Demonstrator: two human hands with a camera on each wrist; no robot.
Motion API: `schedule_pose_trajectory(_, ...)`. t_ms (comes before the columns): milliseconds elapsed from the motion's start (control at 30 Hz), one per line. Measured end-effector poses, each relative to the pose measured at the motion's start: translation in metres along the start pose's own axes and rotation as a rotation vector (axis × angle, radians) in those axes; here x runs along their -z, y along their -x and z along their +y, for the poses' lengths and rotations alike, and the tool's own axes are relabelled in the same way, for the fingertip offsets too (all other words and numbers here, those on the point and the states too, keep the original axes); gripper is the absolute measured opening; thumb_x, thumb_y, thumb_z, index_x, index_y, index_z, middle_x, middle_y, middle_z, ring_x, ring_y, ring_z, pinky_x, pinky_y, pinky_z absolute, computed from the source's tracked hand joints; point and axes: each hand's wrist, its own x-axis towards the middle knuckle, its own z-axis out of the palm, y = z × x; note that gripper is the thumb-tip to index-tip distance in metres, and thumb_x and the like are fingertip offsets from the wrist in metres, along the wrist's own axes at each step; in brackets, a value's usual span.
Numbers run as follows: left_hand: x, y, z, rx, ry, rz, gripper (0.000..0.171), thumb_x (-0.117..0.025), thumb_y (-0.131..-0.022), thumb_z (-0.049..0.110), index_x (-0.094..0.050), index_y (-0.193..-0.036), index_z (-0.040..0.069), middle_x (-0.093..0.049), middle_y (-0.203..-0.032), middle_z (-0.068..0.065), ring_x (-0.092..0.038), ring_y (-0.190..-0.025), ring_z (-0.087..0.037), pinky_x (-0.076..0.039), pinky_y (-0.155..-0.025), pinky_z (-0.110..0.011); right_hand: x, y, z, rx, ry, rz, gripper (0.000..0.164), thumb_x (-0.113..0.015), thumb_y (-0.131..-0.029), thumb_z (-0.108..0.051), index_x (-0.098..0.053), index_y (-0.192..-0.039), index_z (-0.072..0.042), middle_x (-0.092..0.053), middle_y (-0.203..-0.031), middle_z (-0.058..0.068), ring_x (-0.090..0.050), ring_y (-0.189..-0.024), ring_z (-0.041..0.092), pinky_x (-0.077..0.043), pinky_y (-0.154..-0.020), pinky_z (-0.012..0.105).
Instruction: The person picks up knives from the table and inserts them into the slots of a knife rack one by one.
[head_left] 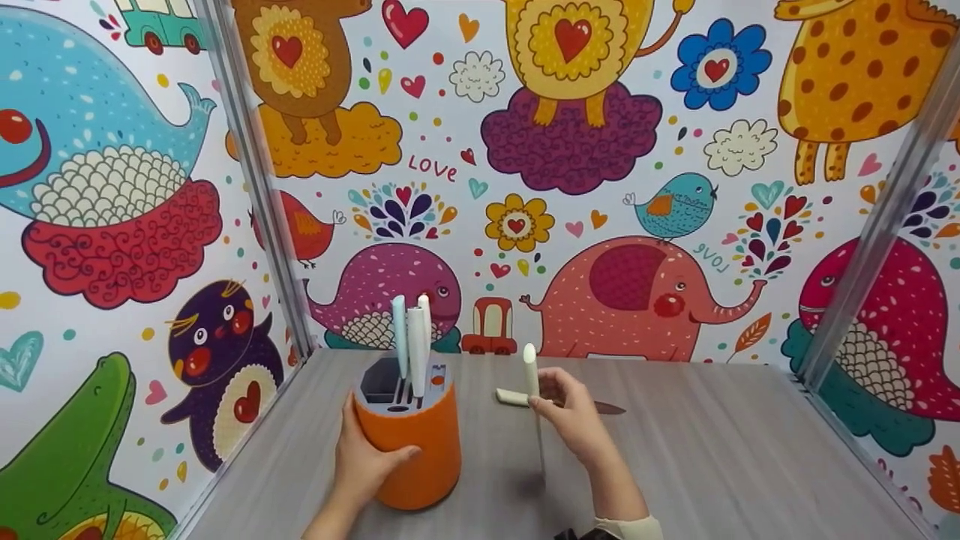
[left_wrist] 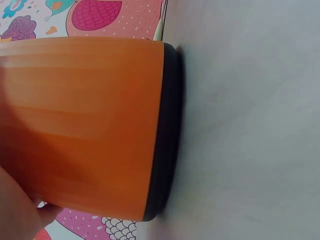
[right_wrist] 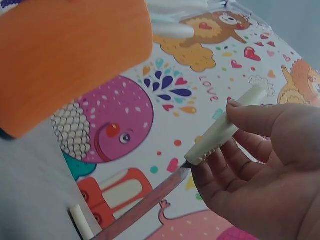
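Note:
An orange knife block (head_left: 420, 457) with a grey slotted top stands upright on the table, held round its left side by my left hand (head_left: 360, 457), thumb across the front. Several knives (head_left: 416, 352) with white and pale blue handles stick up from its slots. To its right, my right hand (head_left: 577, 424) grips a knife (right_wrist: 220, 130) by its cream handle. That blade points down, its tip low over the table. Behind the hand, a second cream-handled knife (head_left: 514, 397) lies flat, its blade partly hidden by my fingers. The left wrist view shows the block's dark base (left_wrist: 167, 135) against the tabletop.
The grey wood-grain table (head_left: 712, 465) is enclosed by walls printed with cartoon animals (head_left: 615, 300). Metal corner posts (head_left: 262, 187) rise at the left and right back corners.

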Motion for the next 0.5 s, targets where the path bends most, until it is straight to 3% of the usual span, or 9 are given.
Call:
schedule_pose_trajectory(300,0.002,0.004,0.012,-0.007,0.036,0.008,0.129,-0.091,-0.064,0.049,-0.005,-0.158,0.025,-0.028,-0.159,-0.01,-0.038,-0.138,-0.031,-0.027,-0.118,-0.058,-0.031,0.003,-0.007,0.063,-0.106,-0.126,0.036,-0.069,-0.093,-0.018,-0.057,-0.123,-0.002,-0.064,-0.11,0.014,-0.061,-0.1,0.026,-0.055,-0.086,0.031)
schedule_pose_trajectory(400,0.005,0.007,0.024,-0.051,0.076,0.052,0.115,-0.086,-0.074,0.042,-0.01,-0.157,0.02,-0.026,-0.16,-0.011,-0.035,-0.141,-0.031,-0.028,-0.118,-0.058,-0.04,0.006,-0.011,0.065,-0.122,-0.135,0.036,-0.069,-0.093,-0.018,-0.058,-0.123,-0.002,-0.064,-0.112,0.015,-0.061,-0.1,0.026,-0.056,-0.086,0.031)
schedule_pose_trajectory(500,0.007,0.013,0.039,-0.157,0.111,0.151,0.093,-0.076,-0.084,0.032,-0.019,-0.155,0.013,-0.03,-0.158,-0.014,-0.036,-0.141,-0.031,-0.03,-0.117,-0.056,-0.049,0.009,-0.014,0.069,-0.129,-0.141,0.035,-0.07,-0.093,-0.017,-0.058,-0.122,-0.002,-0.064,-0.112,0.019,-0.061,-0.099,0.027,-0.056,-0.086,0.03)
